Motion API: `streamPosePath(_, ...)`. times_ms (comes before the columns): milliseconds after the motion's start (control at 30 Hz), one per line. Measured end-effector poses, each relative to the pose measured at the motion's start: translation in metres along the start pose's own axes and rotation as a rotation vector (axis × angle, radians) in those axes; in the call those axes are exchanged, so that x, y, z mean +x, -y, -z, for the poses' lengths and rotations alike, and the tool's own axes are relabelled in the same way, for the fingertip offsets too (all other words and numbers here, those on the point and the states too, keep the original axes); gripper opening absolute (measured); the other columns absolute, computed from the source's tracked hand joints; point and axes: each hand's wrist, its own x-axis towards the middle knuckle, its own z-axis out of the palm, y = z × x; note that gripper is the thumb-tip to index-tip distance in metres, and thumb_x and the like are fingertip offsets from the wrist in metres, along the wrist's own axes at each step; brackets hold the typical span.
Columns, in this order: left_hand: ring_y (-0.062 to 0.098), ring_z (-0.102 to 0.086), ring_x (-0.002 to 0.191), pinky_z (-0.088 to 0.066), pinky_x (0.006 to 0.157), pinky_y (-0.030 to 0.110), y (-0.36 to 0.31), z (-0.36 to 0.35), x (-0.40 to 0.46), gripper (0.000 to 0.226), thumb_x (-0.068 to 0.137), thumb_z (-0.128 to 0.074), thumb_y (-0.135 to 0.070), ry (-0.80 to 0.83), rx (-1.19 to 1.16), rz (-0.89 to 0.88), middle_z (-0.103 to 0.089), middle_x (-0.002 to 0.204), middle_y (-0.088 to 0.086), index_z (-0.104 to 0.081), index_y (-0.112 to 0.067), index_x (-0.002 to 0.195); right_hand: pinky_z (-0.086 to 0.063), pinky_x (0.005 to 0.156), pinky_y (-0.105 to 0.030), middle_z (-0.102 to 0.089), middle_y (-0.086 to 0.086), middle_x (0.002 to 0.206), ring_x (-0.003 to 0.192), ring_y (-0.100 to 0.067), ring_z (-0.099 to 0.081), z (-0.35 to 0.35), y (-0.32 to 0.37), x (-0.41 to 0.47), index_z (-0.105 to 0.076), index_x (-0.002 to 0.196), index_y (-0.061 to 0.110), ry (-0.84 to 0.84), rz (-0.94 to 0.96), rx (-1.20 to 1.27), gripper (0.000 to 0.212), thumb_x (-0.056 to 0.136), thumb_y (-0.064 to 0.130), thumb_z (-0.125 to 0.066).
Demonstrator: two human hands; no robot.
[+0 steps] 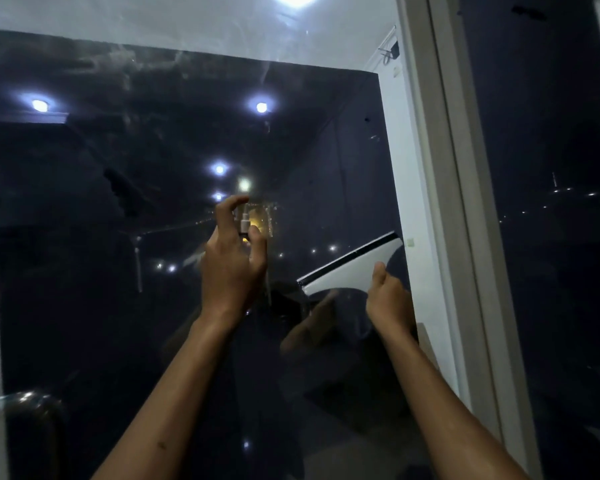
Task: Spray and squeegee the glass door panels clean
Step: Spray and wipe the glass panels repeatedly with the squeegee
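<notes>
The glass door panel [84, 237] fills most of the view, dark with night behind it and dotted with the reflections of ceiling lights; faint smears and streaks show across its upper part, near the top edge where the pale ceiling is mirrored. In front of the middle of the glass, the left hand [234, 268] is raised with a small spray bottle [244, 223] in its grip: the fingers and thumb curl round the bottle's body, and the index finger arches over the top of the pale nozzle, which faces the pane. Only the nozzle and a little of the neck show above the hand; the rest of the bottle is hidden by the palm. To the right and slightly lower, the right hand [388, 299] holds a white squeegee [352, 266] from below, the thumb lying up along its white body and the other fingers hidden behind it. The squeegee is tilted, its black rubber edge slanting up toward the right, and it lies close to the glass near the panel's right edge; whether the blade actually touches the pane cannot be told. A dim reflection of the hand and tool shows in the glass just beneath it. Both bare forearms reach up from the bottom of the view. To the right stands a pale door frame [440, 202], and beyond it a second dark glass panel [551, 271]. At the lower left a rounded metal handle [21, 401] catches the light.
</notes>
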Motion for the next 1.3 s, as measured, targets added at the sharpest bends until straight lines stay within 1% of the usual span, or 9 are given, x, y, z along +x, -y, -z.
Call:
streamPosePath(133, 0.018, -0.060, 0.071, -0.050, 0.061, 0.038, 0.000, -0.006, -0.033, 0.037, 0.099, -0.049, -0.017, 0.038, -0.012, 0.028, -0.063, 0.093, 0.004, -0.041, -0.027, 0.134, -0.038, 0.078, -0.032, -0.065, -0.020, 0.117, 0.109, -0.034, -0.060, 0.005, 0.014, 0.005, -0.062, 0.117, 0.000, 0.013, 0.019, 0.059, 0.062, 0.108, 0.044, -0.019)
streamPosePath(267, 0.025, -0.066, 0.089, -0.056, 0.070, 0.044, 0.005, -0.008, -0.061, 0.039, 0.099, -0.050, -0.018, 0.042, -0.019, 0.090, -0.067, 0.110, 0.004, -0.040, -0.031, 0.134, -0.044, 0.089, -0.038, -0.065, -0.017, 0.120, 0.113, -0.035, -0.060, -0.004, 0.000, 0.012, -0.061, 0.123, 0.004, 0.060, -0.021, 0.086, 0.064, 0.106, 0.050, -0.020)
streamPosePath(367, 0.024, -0.065, 0.089, -0.056, 0.069, 0.045, 0.010, -0.006, -0.083, 0.038, 0.099, -0.049, -0.017, 0.058, -0.036, 0.128, -0.065, 0.106, 0.002, -0.040, -0.031, 0.134, -0.044, 0.082, -0.034, -0.067, -0.015, 0.111, 0.107, -0.033, -0.063, -0.014, -0.047, -0.014, -0.063, 0.119, 0.006, 0.058, -0.093, 0.137, 0.063, 0.105, 0.051, -0.022)
streamPosePath(533, 0.019, -0.063, 0.083, -0.047, 0.065, 0.031, 0.012, -0.005, -0.118, 0.039, 0.099, -0.049, -0.017, 0.095, -0.049, 0.184, -0.063, 0.098, 0.003, -0.039, -0.029, 0.135, -0.040, 0.083, -0.030, -0.066, -0.015, 0.114, 0.110, -0.034, -0.060, -0.010, -0.095, -0.053, -0.062, 0.123, 0.006, 0.025, -0.116, 0.148, 0.057, 0.107, 0.045, -0.025)
streamPosePath(700, 0.020, -0.063, 0.083, -0.047, 0.064, 0.033, 0.011, -0.015, -0.142, 0.038, 0.099, -0.048, -0.020, 0.122, -0.043, 0.260, -0.063, 0.099, 0.004, -0.038, -0.034, 0.133, -0.048, 0.090, -0.038, -0.068, -0.014, 0.114, 0.108, -0.034, -0.062, -0.010, -0.090, -0.036, -0.064, 0.122, 0.009, 0.044, -0.076, 0.150, 0.058, 0.106, 0.049, -0.025)
streamPosePath(834, 0.022, -0.063, 0.082, -0.054, 0.066, 0.042, 0.014, -0.018, -0.169, 0.035, 0.099, -0.044, -0.027, 0.135, -0.047, 0.306, -0.063, 0.100, 0.007, -0.038, -0.038, 0.132, -0.045, 0.088, -0.034, -0.068, -0.014, 0.114, 0.109, -0.034, -0.062, -0.017, -0.132, -0.071, -0.064, 0.125, 0.008, 0.029, -0.130, 0.146, 0.057, 0.106, 0.046, -0.026)
streamPosePath(1000, 0.027, -0.065, 0.082, -0.056, 0.068, 0.049, 0.014, -0.019, -0.203, 0.039, 0.094, -0.044, -0.034, 0.155, -0.034, 0.345, -0.065, 0.104, 0.008, -0.037, -0.044, 0.131, -0.047, 0.093, -0.041, -0.067, -0.020, 0.116, 0.112, -0.040, -0.060, -0.020, -0.184, -0.115, -0.064, 0.122, 0.003, 0.032, -0.227, 0.133, 0.057, 0.106, 0.043, -0.027)
streamPosePath(1167, 0.029, -0.066, 0.085, -0.054, 0.071, 0.044, 0.006, -0.024, -0.233, 0.038, 0.094, -0.047, -0.029, 0.165, -0.022, 0.401, -0.066, 0.107, 0.004, -0.042, -0.037, 0.130, -0.043, 0.090, -0.035, -0.066, -0.018, 0.120, 0.115, -0.039, -0.058, -0.014, -0.176, -0.105, -0.063, 0.126, 0.006, 0.034, -0.164, 0.113, 0.053, 0.107, 0.042, -0.029)
streamPosePath(1300, 0.025, -0.066, 0.086, -0.050, 0.071, 0.035, 0.003, -0.021, -0.264, 0.036, 0.095, -0.048, -0.027, 0.184, -0.012, 0.431, -0.066, 0.105, -0.001, -0.043, -0.034, 0.129, -0.041, 0.088, -0.031, -0.066, -0.016, 0.120, 0.115, -0.036, -0.058, -0.017, -0.202, -0.128, -0.062, 0.127, 0.006, 0.065, -0.190, 0.102, 0.052, 0.106, 0.042, -0.030)
